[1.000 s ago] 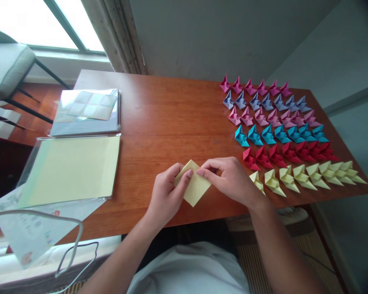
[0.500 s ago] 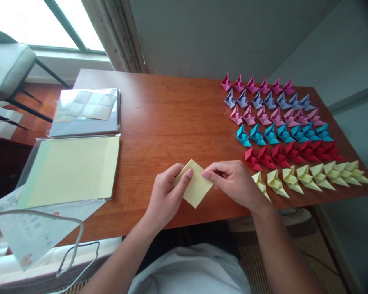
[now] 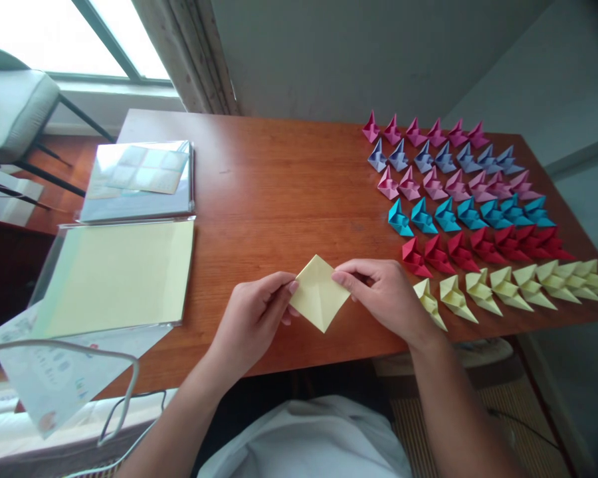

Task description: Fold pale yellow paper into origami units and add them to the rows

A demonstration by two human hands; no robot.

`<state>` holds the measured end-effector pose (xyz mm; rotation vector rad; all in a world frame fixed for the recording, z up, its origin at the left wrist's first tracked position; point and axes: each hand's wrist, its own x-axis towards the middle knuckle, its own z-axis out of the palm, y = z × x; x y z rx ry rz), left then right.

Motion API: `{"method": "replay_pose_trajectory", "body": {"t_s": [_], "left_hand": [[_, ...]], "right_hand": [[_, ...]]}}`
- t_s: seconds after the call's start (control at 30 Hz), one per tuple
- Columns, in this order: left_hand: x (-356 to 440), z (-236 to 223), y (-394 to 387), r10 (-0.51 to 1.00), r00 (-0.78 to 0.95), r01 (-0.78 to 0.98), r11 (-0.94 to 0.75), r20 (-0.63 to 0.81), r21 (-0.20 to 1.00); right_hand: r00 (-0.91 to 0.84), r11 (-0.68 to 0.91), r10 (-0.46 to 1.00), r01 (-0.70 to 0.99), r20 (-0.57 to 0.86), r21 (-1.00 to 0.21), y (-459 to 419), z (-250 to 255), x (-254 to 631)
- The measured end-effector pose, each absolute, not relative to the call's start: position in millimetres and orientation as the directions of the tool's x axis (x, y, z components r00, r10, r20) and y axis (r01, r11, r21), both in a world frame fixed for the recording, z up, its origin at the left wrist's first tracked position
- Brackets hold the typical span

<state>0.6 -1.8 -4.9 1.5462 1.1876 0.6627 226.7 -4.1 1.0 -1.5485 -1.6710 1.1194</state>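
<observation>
A pale yellow folded paper, diamond-shaped with a crease down its middle, is held just above the near part of the table. My left hand pinches its left corner between thumb and fingers. At the right corner, the thumb and forefinger of my right hand grip the same paper. Close to the right wrist begins a row of yellow folded-paper figures, each with pointed tips. Whether the paper has loose flaps underneath is hidden.
Rows of red, blue, pink, purple and magenta paper figures fill the table's right side. On the left lie a pack of yellow paper sheets and another clear-wrapped pack. A white cable crosses the lower left.
My left hand has shifted left, from holding across the paper's face to pinching its left corner. The diamond's front, with its middle crease, now shows more fully.
</observation>
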Motion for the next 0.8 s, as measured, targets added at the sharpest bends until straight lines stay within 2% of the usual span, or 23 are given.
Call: {"method": "replay_pose_trajectory", "body": {"t_s": [0.1,0.2,0.27,0.37,0.47,0.6,0.7,0.8], "left_hand": [[0.9,-4.8,-1.9,0.924,0.359,0.383,-0.015,-0.134,0.924],[-1.4,-5.2,-2.3,0.937,0.341,0.489,-0.104,-0.080,0.866],[-3.7,-5.4,-3.0,0.959,0.282,0.604,-0.191,0.018,0.774],[-4.9,-5.7,-5.1,0.940,0.235,0.726,-0.340,0.248,0.597],[-1.0,-8.1,-7.9,0.832,0.416,0.680,-0.553,0.368,0.482],[6.8,-17.0,-8.4,0.691,0.659,0.598,-0.721,0.297,0.350],[8.9,-23.9,-5.5,0.656,0.712,0.592,-0.753,0.252,0.287],[7.9,-28.0,-2.9,0.653,0.710,0.579,-0.754,0.264,0.310]], "right_hand": [[-0.151,-0.032,0.982,0.479,-0.118,-0.877,-5.2,-0.5,225.7],[-0.154,-0.029,0.980,0.508,-0.124,-0.861,-6.0,-3.0,227.3],[-0.138,-0.027,0.983,0.555,-0.124,-0.831,-6.5,-5.1,228.2],[-0.130,0.012,0.987,0.632,-0.091,-0.775,-7.1,-8.6,227.5],[-0.165,0.082,0.985,0.687,-0.046,-0.722,-7.2,-12.5,224.7],[-0.198,0.125,0.979,0.735,-0.035,-0.666,-6.5,-17.1,222.4],[-0.167,0.124,0.986,0.774,-0.012,-0.621,-7.1,-18.8,224.3],[-0.095,0.108,0.994,0.781,0.054,-0.615,-9.7,-19.0,228.2]]}}
